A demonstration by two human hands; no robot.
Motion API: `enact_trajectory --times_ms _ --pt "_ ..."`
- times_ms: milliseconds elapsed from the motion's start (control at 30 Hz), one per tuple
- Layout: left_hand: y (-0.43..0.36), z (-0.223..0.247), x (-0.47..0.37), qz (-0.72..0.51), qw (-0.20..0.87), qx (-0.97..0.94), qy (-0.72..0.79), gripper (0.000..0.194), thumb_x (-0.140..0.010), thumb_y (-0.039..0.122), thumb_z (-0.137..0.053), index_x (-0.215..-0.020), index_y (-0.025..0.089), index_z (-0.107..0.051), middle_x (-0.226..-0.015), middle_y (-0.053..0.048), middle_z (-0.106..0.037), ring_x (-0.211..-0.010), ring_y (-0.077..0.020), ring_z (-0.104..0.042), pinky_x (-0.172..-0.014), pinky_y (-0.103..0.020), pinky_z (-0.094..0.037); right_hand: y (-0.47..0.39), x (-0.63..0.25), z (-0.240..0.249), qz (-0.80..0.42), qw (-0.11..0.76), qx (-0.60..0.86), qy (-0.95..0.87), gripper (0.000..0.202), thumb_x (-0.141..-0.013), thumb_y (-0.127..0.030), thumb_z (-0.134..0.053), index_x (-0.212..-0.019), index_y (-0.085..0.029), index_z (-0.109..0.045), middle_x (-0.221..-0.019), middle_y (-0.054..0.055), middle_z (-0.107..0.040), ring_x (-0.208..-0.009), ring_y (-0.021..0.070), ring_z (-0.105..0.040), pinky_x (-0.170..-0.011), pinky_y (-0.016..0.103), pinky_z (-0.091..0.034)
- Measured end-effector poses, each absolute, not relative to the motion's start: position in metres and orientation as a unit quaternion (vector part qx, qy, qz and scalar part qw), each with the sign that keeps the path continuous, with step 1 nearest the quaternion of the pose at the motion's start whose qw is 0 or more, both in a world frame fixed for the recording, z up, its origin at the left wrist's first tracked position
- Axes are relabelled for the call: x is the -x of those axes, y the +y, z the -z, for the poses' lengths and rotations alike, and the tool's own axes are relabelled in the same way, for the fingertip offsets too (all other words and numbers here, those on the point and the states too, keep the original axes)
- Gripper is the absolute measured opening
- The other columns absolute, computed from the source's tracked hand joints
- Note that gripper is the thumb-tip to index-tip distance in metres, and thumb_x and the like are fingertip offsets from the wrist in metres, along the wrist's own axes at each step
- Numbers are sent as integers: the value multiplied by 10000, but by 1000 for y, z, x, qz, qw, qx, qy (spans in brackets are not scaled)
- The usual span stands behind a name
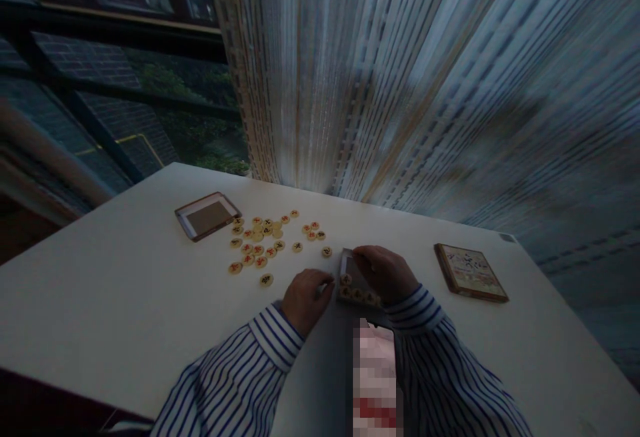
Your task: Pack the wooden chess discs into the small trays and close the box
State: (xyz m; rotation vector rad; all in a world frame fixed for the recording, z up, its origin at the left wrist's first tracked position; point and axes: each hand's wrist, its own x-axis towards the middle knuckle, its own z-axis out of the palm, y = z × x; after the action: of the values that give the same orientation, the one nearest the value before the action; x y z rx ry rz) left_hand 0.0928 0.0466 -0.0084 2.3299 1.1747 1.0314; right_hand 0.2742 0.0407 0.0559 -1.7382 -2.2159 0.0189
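Note:
My left hand [307, 298] is just left of a small shallow box [342, 265], its thumb and fingers curled together; whatever they hold is hidden. Over the right side of this box is my right hand [386, 272], fingers bent down and closed, their grip hidden. Several round Chinese chess pieces stand in a row along the near side of the box, and one piece [345, 279] sits at its left. More pieces with red or black characters lie loose on the white table [165, 304], the nearest being a black-marked one [327, 252] beyond my left hand.
An open tray or lid [193, 234] lies at the far left beside the loose pieces. At the right is a flat printed box [473, 272]. A lit phone-like screen [375, 370], blurred out, shows between my forearms. Striped curtains [340, 77] hang behind the table.

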Motion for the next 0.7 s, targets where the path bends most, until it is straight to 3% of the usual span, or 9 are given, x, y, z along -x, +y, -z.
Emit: enact_trajectory --times_ms 200,433,700 --pt "43 0 -90 -363 176 -811 424 74 -744 160 -537 -742 168 -610 -718 -39 -660 -712 -176 -606 -668 -315 -483 34 -267 -62 -16 151 589 -794 202 -850 -247 -439 -810 -167 -620 -743 65 -663 -671 155 -593 -617 241 -415" --pt "37 -10 -81 -374 177 -807 421 60 -759 171 -550 -741 170 -607 -724 -29 -660 -712 -163 -597 -668 -302 -471 30 -264 -65 -17 175 562 -808 188 -845 -214 -435 -818 -156 -612 -754 69 -655 -698 157 -593 -634 236 -418" --pt "26 -17 -70 -399 156 -804 412 76 -765 182 -541 -745 180 -614 -690 -19 -656 -669 -150 -591 -648 -293 -464 28 -250 -60 -19 240 479 -844 178 -845 -230 -451 -804 -174 -615 -663 38 -653 -598 132 -595 -565 214 -409"
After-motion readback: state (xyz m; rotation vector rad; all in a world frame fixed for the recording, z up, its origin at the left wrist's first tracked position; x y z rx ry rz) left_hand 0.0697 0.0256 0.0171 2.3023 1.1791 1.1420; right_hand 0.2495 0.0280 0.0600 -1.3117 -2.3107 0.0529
